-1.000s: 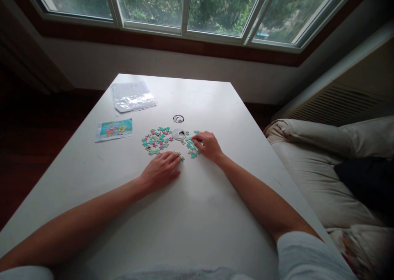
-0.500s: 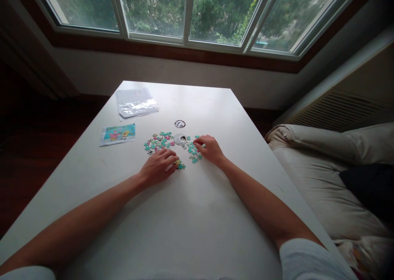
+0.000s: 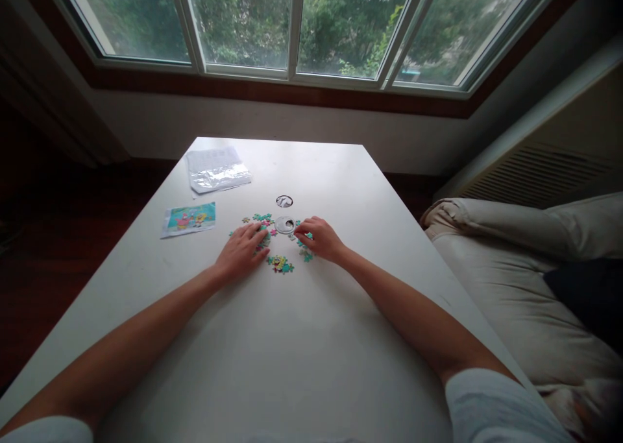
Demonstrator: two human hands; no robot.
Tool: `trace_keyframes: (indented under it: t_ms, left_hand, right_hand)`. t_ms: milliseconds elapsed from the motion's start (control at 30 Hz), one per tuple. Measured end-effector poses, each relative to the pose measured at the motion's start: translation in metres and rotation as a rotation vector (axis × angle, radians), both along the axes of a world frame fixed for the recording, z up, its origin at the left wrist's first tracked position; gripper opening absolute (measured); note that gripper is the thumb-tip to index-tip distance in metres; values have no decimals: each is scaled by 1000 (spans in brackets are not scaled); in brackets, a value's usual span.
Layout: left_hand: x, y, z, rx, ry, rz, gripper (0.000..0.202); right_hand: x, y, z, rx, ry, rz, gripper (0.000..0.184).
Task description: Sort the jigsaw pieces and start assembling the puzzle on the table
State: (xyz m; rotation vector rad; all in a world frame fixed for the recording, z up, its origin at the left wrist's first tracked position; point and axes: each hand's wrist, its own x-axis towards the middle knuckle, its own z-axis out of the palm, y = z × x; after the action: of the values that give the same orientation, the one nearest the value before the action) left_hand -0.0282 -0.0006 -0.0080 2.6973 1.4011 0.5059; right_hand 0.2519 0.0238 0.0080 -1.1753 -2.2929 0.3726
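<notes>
Loose teal, pink and yellow puzzle pieces (image 3: 265, 220) are scattered mid-table on the white table (image 3: 302, 339). My left hand (image 3: 240, 251) lies flat over the left part of the scatter, fingers stretched out. My right hand (image 3: 317, 237) rests on the right part, fingers curled over some pieces; what is under the fingertips is hidden. A small joined cluster of pieces (image 3: 280, 264) lies between and just in front of both hands. A round metal lid (image 3: 285, 224) sits among the pieces.
A picture card (image 3: 189, 218) with cartoon figures lies to the left, a clear plastic bag (image 3: 216, 169) behind it. A round cable hole (image 3: 283, 201) is in the tabletop. A cream sofa (image 3: 525, 281) stands at the right, windows beyond.
My left hand slid left and forward onto the scattered pieces, uncovering the small joined cluster. My right hand shifted slightly left toward the lid. The camera tipped down a little.
</notes>
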Motion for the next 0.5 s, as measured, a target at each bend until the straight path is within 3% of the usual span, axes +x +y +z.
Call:
trace_keyframes:
  t_ms: [233, 500]
  left_hand:
    - [2, -2, 2, 0, -21, -46, 46]
    - [-4, 1, -8, -21, 35, -30, 55]
  right_hand:
    - [-17, 24, 0, -4, -47, 3, 14]
    - [-56, 52, -12, 26, -116, 2, 19]
